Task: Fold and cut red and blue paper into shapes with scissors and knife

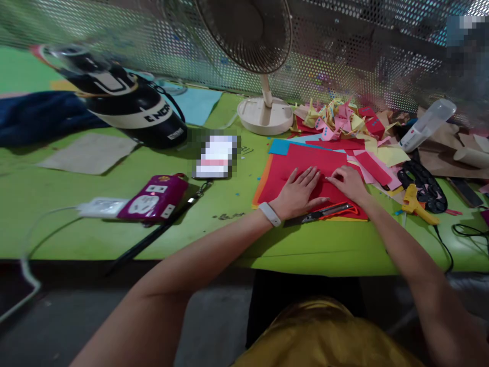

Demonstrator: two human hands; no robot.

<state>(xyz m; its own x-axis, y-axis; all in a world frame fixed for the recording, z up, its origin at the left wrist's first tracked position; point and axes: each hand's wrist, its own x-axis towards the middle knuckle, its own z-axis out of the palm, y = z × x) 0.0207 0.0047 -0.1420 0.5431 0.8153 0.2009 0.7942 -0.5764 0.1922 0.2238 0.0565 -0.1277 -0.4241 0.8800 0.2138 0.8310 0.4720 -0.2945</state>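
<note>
My left hand lies flat with its fingers spread on a stack of red paper sheets on the green table. A white band is on that wrist. My right hand rests beside it on the same red paper, fingers curled down and pressing on the sheet. A utility knife with an orange and black body lies on the paper's near edge, just below both hands, untouched.
A white desk fan stands behind the paper. Folded coloured paper scraps pile at the back right. A yellow glue gun, black scissors, a white bottle, a black helmet and a purple power strip surround the work area.
</note>
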